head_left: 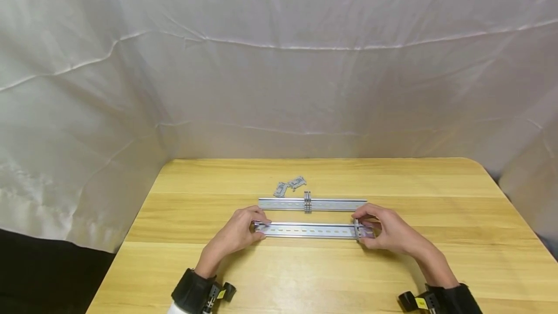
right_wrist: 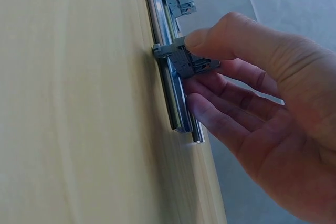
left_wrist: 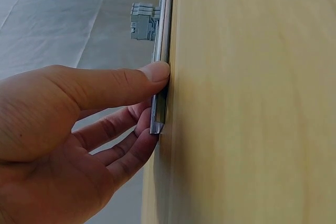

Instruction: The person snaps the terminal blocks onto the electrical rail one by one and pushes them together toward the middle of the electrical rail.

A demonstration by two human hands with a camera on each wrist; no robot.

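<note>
A slotted metal DIN rail [head_left: 305, 230] lies across the wooden table in front of me. My left hand [head_left: 240, 229] pinches its left end, thumb on the near edge and fingers on the far edge. Near the rail's right end, my right hand [head_left: 388, 230] grips a grey terminal block [right_wrist: 184, 59] that sits across the rail. In the right wrist view the thumb presses on the block's side, and the other fingers curl behind it. Just behind lies a second DIN rail [head_left: 337, 205] with a few grey terminal blocks [head_left: 307, 202] standing on it near its middle.
Two loose grey terminal blocks lie flat behind the far rail, one at the left [head_left: 281, 189] and one at the right [head_left: 298, 182]. The wooden table [head_left: 314, 280] ends at a pale hanging cloth [head_left: 279, 86] at the back and sides.
</note>
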